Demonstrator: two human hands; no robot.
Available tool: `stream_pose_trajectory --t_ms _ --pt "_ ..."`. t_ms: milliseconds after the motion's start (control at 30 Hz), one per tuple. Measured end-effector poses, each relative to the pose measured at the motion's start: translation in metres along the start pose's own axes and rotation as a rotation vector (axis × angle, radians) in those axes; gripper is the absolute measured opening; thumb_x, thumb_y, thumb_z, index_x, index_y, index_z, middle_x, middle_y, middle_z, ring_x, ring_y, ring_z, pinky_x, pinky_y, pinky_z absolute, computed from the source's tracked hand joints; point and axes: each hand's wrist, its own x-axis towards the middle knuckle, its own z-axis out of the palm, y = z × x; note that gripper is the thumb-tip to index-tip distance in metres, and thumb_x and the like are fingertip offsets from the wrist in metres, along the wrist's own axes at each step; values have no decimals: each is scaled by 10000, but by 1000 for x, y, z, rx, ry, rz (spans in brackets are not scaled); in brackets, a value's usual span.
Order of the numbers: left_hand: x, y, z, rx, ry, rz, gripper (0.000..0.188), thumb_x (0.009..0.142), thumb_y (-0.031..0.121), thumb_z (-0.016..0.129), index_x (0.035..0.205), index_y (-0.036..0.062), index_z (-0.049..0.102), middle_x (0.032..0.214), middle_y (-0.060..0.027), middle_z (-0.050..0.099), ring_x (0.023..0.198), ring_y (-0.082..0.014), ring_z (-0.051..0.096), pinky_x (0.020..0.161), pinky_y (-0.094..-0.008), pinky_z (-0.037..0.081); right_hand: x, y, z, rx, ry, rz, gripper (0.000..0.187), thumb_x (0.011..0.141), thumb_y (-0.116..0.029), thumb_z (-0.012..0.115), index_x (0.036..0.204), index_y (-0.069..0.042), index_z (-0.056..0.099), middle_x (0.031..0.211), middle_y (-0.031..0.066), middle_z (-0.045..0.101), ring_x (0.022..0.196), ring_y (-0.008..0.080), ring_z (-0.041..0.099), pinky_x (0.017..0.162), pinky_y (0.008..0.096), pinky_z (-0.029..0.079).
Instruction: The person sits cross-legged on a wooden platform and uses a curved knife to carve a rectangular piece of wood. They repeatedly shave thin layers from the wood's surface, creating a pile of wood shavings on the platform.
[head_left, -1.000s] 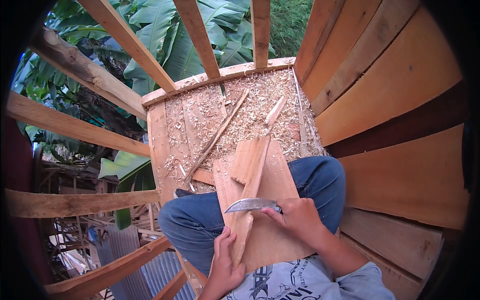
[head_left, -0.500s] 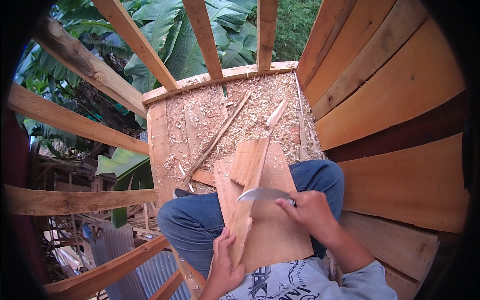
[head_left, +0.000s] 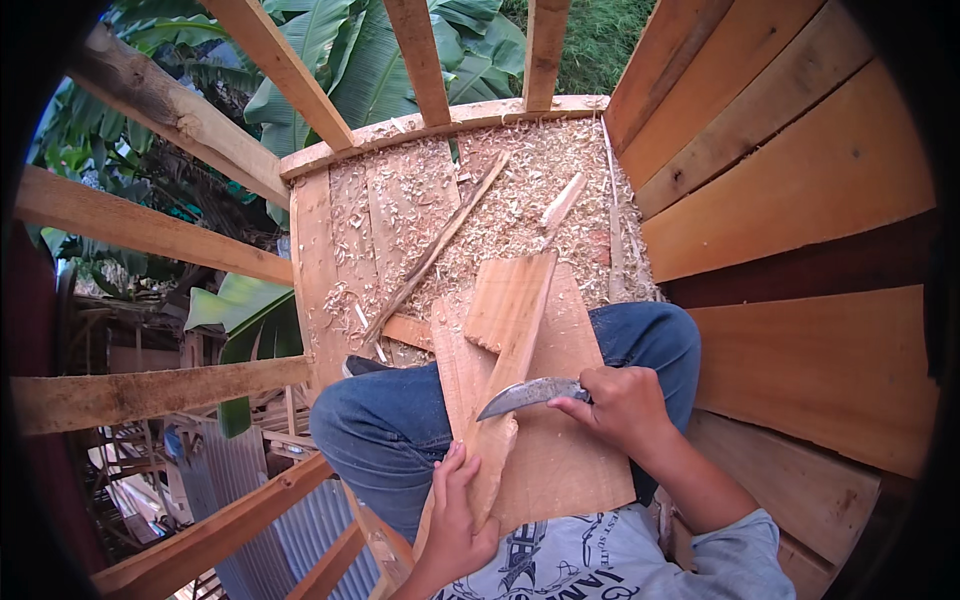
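Note:
My right hand is closed round the handle of a knife with a curved, worn metal blade. The blade lies across the narrow part of a carved wooden piece, its tip pointing left. This piece has a broad, squared upper end and a long, rough-edged shank running down toward me. My left hand grips the shank's near end, with the fingers on its left side. Beneath it, a wide flat board rests across my lap, between my jeans-covered knees.
Wood shavings cover the plank floor ahead. A long thin stick and a pointed offcut lie among them. Slatted rails stand at left and front, with banana leaves beyond. A plank wall rises on the right.
The knife has moved along the shank toward my left hand, and its tip now angles lower. My left hand keeps its grip. The whole view has shifted slightly.

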Motion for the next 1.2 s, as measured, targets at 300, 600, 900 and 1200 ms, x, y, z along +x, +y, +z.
stream_pose_trajectory --t_ms 300,600,900,1200 --pt "-7 -2 0 -42 -22 -6 694 676 -5 576 1333 -65 361 1408 -310 295 1391 -489 242 1143 -575 111 23 23 -25 34 90 291 516 871 -498 623 669 -23 643 566 180 595 538 342 623 497 429 484" --pt "-1 -3 3 -48 -43 11 703 674 1 589 1336 -62 360 1420 -313 277 1393 -491 228 1142 -584 89 -3 -10 -2 78 -95 52 566 825 -564 639 616 -38 638 527 146 583 499 305 622 455 391 479" --pt "0 1 1 11 -41 6 711 639 -23 553 1320 -58 354 1411 -304 307 1401 -457 244 1158 -510 136 18 29 -2 -111 159 241 532 843 -531 639 618 -50 613 553 158 591 550 343 624 492 426 473" --pt "-3 -6 4 -49 -28 16 704 673 -1 591 1335 -56 358 1407 -313 289 1383 -495 249 1139 -586 97 -6 -21 -16 -14 -210 76 565 838 -561 627 617 -40 633 548 147 601 491 300 623 453 392 476"
